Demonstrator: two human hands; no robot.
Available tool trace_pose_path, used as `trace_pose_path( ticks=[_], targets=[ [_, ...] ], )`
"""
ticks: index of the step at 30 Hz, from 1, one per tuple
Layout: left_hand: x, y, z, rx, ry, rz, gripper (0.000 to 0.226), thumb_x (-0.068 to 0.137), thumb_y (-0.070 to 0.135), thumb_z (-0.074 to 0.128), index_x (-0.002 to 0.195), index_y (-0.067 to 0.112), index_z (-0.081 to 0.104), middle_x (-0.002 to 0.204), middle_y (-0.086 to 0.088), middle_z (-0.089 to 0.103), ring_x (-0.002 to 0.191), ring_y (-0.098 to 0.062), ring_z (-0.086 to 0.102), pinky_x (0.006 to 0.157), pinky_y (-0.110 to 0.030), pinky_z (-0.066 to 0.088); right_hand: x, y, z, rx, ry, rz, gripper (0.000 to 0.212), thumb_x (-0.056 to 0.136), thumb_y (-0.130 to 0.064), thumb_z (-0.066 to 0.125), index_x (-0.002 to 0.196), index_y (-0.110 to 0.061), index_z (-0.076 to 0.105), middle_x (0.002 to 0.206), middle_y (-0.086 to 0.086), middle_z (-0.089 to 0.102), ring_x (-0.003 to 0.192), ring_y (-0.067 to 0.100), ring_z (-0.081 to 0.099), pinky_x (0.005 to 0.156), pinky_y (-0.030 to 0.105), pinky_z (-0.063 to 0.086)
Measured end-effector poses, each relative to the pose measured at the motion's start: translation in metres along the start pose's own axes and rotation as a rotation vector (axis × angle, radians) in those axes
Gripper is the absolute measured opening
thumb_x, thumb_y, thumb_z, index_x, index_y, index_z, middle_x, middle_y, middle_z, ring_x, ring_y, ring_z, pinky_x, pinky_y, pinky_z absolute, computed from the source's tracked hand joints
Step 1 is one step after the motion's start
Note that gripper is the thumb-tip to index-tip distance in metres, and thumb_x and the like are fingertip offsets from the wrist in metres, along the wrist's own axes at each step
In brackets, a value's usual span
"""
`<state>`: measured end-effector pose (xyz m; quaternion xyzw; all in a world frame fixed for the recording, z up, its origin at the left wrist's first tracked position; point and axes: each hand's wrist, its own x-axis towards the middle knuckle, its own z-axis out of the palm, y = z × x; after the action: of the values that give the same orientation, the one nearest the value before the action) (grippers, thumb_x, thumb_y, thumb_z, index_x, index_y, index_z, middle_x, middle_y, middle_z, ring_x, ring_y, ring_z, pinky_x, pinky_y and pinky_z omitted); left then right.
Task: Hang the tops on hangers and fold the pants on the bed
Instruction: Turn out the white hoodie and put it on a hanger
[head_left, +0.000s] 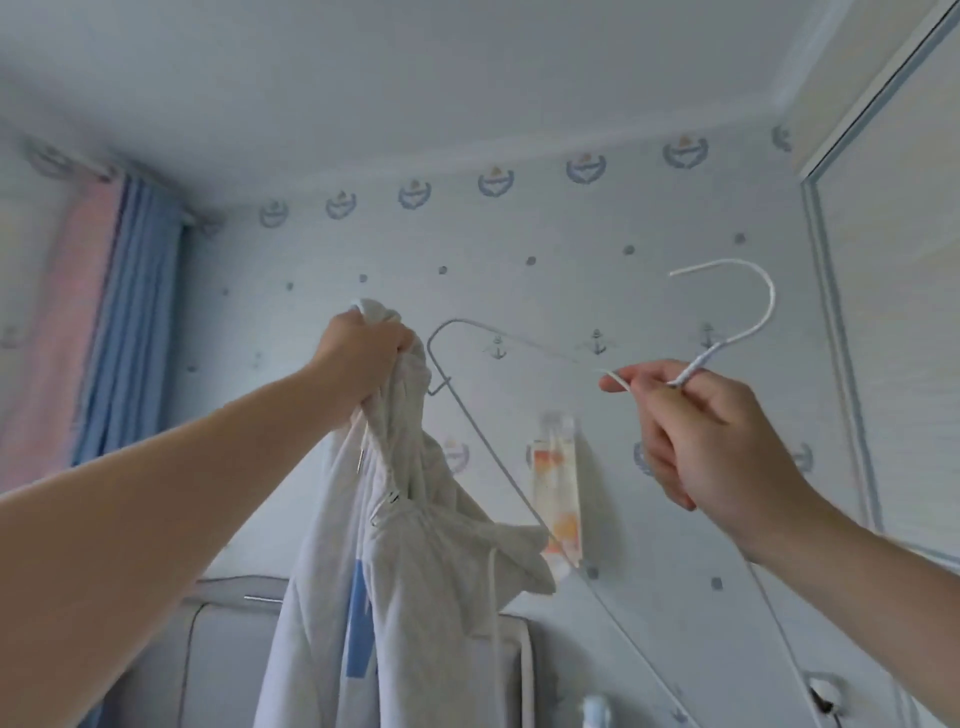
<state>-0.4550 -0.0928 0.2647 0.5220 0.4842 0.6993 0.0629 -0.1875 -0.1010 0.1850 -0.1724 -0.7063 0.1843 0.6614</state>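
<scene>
A light grey hooded top (415, 582) with a blue mark on its front hangs down in the middle of the view. My left hand (363, 358) grips a bunch of its fabric at the top and holds it up high. My right hand (696, 426) pinches the neck of a thin white wire hanger (748, 306), just below its hook. The hanger is tilted, with its hook up to the right. One shoulder bend lies close to my left hand, and a long side passes behind the hood. No pants are in view.
Behind the top stands a wall with anchor-pattern wallpaper and a small orange-and-white hanging (558, 493). Pink and blue curtains (104, 332) hang at the left. A wardrobe door (893, 312) fills the right side. A pale headboard or cabinet (228, 649) sits low behind the top.
</scene>
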Motion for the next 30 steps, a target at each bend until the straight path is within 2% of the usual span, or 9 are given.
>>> trace_pose_path(
  ticks=[7, 9, 12, 13, 16, 20, 25, 28, 30],
  targets=[
    [-0.013, -0.107, -0.144, 0.398, -0.050, -0.092, 0.018, 0.093, 0.019, 0.064, 0.079, 0.019, 0.052, 0.075, 0.002, 0.053, 0.072, -0.020, 0.054, 0.057, -0.025, 0.042, -0.086, 0.044, 0.142, 0.205, -0.180, 0.111, 0.027, 0.101, -0.022, 0.047, 0.091, -0.025, 0.072, 0.047, 0.001, 0.028, 0.040, 0.015, 0.021, 0.039, 0.016, 0.023],
    [-0.030, -0.140, -0.180, 0.458, -0.062, -0.175, 0.018, 0.092, 0.024, 0.065, 0.080, 0.015, 0.056, 0.073, 0.000, 0.054, 0.068, -0.017, 0.053, 0.053, -0.026, 0.041, -0.118, 0.051, 0.170, 0.253, -0.238, 0.153, 0.023, 0.093, -0.038, 0.053, 0.093, -0.024, 0.071, 0.046, 0.001, 0.029, 0.038, 0.014, 0.022, 0.039, 0.018, 0.022],
    [-0.059, -0.182, -0.226, 0.555, -0.112, -0.287, 0.023, 0.087, 0.029, 0.073, 0.088, 0.008, 0.065, 0.079, -0.004, 0.061, 0.069, -0.017, 0.057, 0.059, -0.027, 0.046, -0.171, 0.063, 0.206, 0.335, -0.408, 0.322, 0.056, 0.071, -0.074, 0.069, 0.096, -0.024, 0.072, 0.048, 0.002, 0.031, 0.037, 0.014, 0.026, 0.039, 0.017, 0.024],
    [-0.070, -0.194, -0.240, 0.587, -0.126, -0.317, 0.024, 0.085, 0.028, 0.075, 0.090, 0.005, 0.068, 0.081, -0.006, 0.063, 0.071, -0.019, 0.059, 0.063, -0.029, 0.049, -0.190, 0.066, 0.218, 0.350, -0.418, 0.405, 0.058, 0.067, -0.074, 0.071, 0.096, -0.024, 0.073, 0.049, 0.004, 0.032, 0.038, 0.014, 0.026, 0.039, 0.018, 0.024],
    [-0.105, -0.229, -0.275, 0.695, -0.157, -0.363, 0.024, 0.082, 0.025, 0.077, 0.088, 0.003, 0.070, 0.081, -0.009, 0.066, 0.077, -0.025, 0.062, 0.072, -0.035, 0.054, -0.243, 0.080, 0.252, 0.373, -0.411, 0.585, 0.025, 0.082, -0.049, 0.069, 0.095, -0.029, 0.076, 0.053, 0.005, 0.036, 0.046, 0.014, 0.033, 0.045, 0.016, 0.028],
    [-0.157, -0.272, -0.302, 0.834, -0.153, -0.424, 0.022, 0.083, 0.029, 0.074, 0.077, 0.009, 0.068, 0.074, -0.002, 0.065, 0.075, -0.025, 0.061, 0.060, -0.029, 0.047, -0.307, 0.093, 0.291, 0.384, -0.487, 0.752, 0.075, 0.047, -0.088, 0.071, 0.098, -0.034, 0.074, 0.053, 0.001, 0.034, 0.046, 0.013, 0.029, 0.047, 0.018, 0.024],
    [-0.220, -0.306, -0.311, 0.941, -0.157, -0.485, 0.038, 0.085, 0.024, 0.073, 0.056, 0.033, 0.051, 0.062, 0.012, 0.053, 0.060, -0.010, 0.050, 0.050, -0.023, 0.032, -0.361, 0.100, 0.314, 0.323, -0.644, 0.761, 0.031, 0.086, -0.045, 0.050, 0.103, -0.031, 0.073, 0.050, 0.002, 0.030, 0.045, 0.017, 0.027, 0.045, 0.026, 0.022],
    [-0.245, -0.322, -0.309, 0.876, -0.183, -0.553, 0.029, 0.085, 0.023, 0.073, 0.062, 0.031, 0.057, 0.062, 0.011, 0.057, 0.059, -0.009, 0.053, 0.047, -0.017, 0.034, -0.376, 0.101, 0.321, 0.188, -0.653, 0.636, 0.021, 0.092, -0.035, 0.047, 0.102, -0.035, 0.065, 0.043, -0.007, 0.035, 0.041, 0.006, 0.027, 0.044, 0.022, 0.022],
    [-0.257, -0.330, -0.308, 0.792, -0.165, -0.605, 0.023, 0.085, 0.022, 0.072, 0.065, 0.019, 0.063, 0.057, 0.010, 0.055, 0.048, -0.002, 0.048, 0.041, -0.012, 0.032, -0.382, 0.105, 0.327, 0.103, -0.669, 0.546, 0.018, 0.098, -0.032, 0.047, 0.096, -0.043, 0.062, 0.052, -0.006, 0.056, 0.039, 0.009, 0.036, 0.043, 0.026, 0.030]
  ],
)
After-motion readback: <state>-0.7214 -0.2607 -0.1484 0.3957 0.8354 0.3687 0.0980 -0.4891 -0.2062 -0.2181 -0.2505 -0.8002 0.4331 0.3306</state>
